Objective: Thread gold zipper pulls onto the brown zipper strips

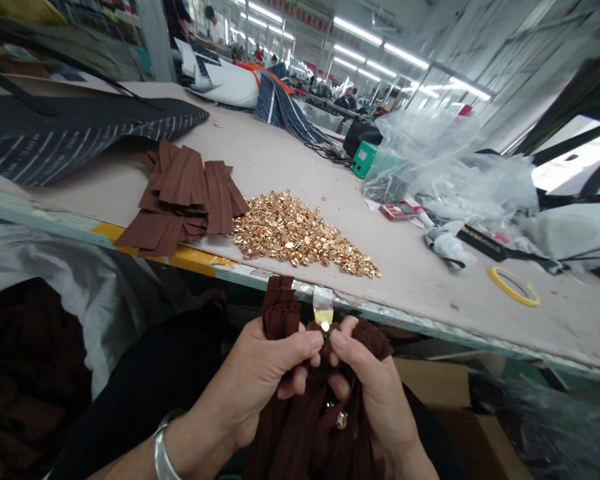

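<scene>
My left hand point(267, 367) is closed round a folded bundle of brown zipper tape point(281, 310), thumb and finger pinched at its right side. My right hand point(373, 373) pinches another part of the brown tape, its thumb tip close to the left one. Between the thumbs, a small shiny metal piece point(325, 326) sits at the end of a clear and yellow tab point(323, 307) on the table's front edge. Long brown strips point(300, 440) hang below both hands over the lap. A gold zipper slider point(341, 420) shows among them.
A heap of gold zipper sliders point(295, 233) lies on the table point(430, 313) beside a stack of cut brown strips point(180, 200). Striped dark fabric point(90, 137) covers the left. Rightward are a green box point(364, 160), clear plastic bags point(445, 167) and a yellow tape roll point(514, 287).
</scene>
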